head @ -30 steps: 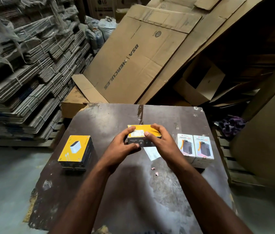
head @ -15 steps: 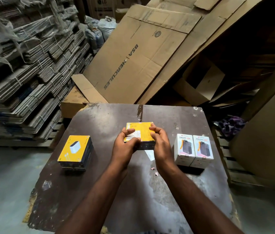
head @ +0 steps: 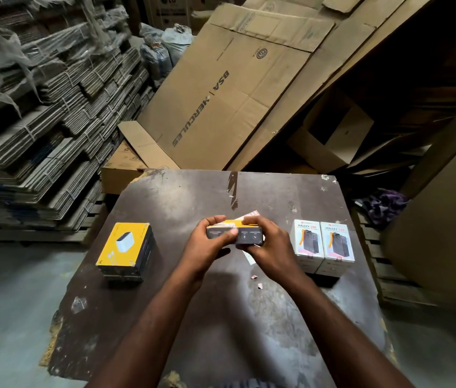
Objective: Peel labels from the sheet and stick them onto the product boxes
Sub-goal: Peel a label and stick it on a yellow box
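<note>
**Box held in both hands above table**

Both forearms enter from the lower edge of the view and converge on the held box [head: 249,238], which is raised above the middle of the dark table [head: 221,326].

- Held box: yellow top, dark near side turned toward the camera, long axis running left to right.
- Left hand [head: 207,247]: grips the left end of the held box. The fingers curl over its top far edge and the thumb lies across its near side.
- Right hand [head: 273,247]: grips the right end of the held box, with the fingers curled over the top edge.
- White paper [head: 251,214] with red print shows just behind the held box. Whether it is stuck on cannot be determined.
- Label sheet [head: 250,259]: on the table directly below the held box, mostly hidden by the right hand.
- Stack of yellow boxes [head: 124,245]: well to the left of the held box.
- Two white boxes [head: 322,245]: upright, touching each other, just right of the held box.
</note>
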The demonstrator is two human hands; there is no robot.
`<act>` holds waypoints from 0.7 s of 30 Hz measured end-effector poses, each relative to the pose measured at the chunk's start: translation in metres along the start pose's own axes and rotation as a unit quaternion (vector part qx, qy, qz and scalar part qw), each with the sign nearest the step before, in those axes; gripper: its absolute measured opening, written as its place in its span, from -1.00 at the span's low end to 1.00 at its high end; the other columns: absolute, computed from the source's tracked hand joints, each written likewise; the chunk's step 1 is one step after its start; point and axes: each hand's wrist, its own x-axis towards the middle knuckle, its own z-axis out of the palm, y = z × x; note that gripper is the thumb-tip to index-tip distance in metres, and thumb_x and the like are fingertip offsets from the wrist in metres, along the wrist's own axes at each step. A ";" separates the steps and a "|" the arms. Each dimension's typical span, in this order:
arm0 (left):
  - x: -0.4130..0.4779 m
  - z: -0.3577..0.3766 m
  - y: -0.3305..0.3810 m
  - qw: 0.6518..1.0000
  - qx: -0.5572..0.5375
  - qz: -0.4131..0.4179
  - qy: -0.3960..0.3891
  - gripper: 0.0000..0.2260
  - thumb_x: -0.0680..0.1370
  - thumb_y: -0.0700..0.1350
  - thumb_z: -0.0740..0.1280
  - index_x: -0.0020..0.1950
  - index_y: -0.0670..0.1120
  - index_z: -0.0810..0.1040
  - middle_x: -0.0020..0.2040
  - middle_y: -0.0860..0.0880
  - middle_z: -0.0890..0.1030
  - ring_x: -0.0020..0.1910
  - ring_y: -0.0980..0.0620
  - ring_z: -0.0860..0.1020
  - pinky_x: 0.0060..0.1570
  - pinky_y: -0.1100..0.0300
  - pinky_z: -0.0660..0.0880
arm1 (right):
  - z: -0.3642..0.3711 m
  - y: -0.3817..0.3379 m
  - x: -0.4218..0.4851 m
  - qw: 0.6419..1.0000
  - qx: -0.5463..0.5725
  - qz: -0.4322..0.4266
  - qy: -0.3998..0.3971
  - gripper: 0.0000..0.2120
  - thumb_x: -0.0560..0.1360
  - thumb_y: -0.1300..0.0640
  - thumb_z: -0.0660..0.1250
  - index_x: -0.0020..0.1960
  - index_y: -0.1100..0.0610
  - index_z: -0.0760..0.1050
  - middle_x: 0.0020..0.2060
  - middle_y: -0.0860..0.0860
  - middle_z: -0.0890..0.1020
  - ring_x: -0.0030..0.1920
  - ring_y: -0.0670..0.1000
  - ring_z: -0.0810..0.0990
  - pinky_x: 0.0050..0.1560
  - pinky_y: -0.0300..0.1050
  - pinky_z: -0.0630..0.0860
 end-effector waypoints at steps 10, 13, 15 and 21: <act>0.015 -0.013 -0.027 0.979 0.180 0.091 -0.008 -0.51 0.42 -0.12 0.55 0.28 0.06 0.47 0.20 0.08 0.58 0.14 0.15 0.58 0.12 0.05 0.60 | -0.010 0.017 -0.001 0.988 0.102 0.112 -0.014 -0.61 0.36 0.16 0.59 0.11 -0.04 0.54 -0.05 -0.15 0.67 -0.03 -0.19 0.64 -0.15 -0.37 0.54; 0.018 -0.013 -0.041 0.976 0.204 0.075 0.012 -0.45 0.31 0.18 0.53 0.24 0.09 0.51 0.16 0.10 0.62 0.14 0.19 0.59 0.09 0.10 0.59 | -0.006 0.034 -0.006 0.974 0.158 0.164 0.007 -0.58 0.41 0.04 0.55 0.19 0.11 0.54 0.00 -0.03 0.70 -0.02 -0.09 0.68 -0.13 -0.27 0.59; 0.017 -0.008 -0.050 0.976 0.211 0.052 -0.009 -0.47 0.34 0.25 0.49 0.22 0.06 0.52 0.12 0.11 0.64 0.04 0.22 0.62 0.02 0.17 0.59 | -0.004 0.046 -0.009 0.958 0.196 0.207 0.033 -0.51 0.40 -0.05 0.52 0.23 0.16 0.52 0.04 0.05 0.70 0.00 -0.05 0.70 -0.07 -0.16 0.64; 0.013 0.014 -0.079 0.991 0.126 -0.035 -0.037 -0.68 0.58 -0.04 0.39 0.28 -0.11 0.49 0.11 -0.05 0.66 0.01 0.05 0.67 -0.02 -0.01 0.65 | -0.003 0.074 -0.018 0.919 0.252 0.298 0.054 -0.52 0.50 -0.06 0.44 0.29 0.21 0.48 0.09 0.10 0.68 0.02 -0.01 0.70 -0.15 -0.24 0.60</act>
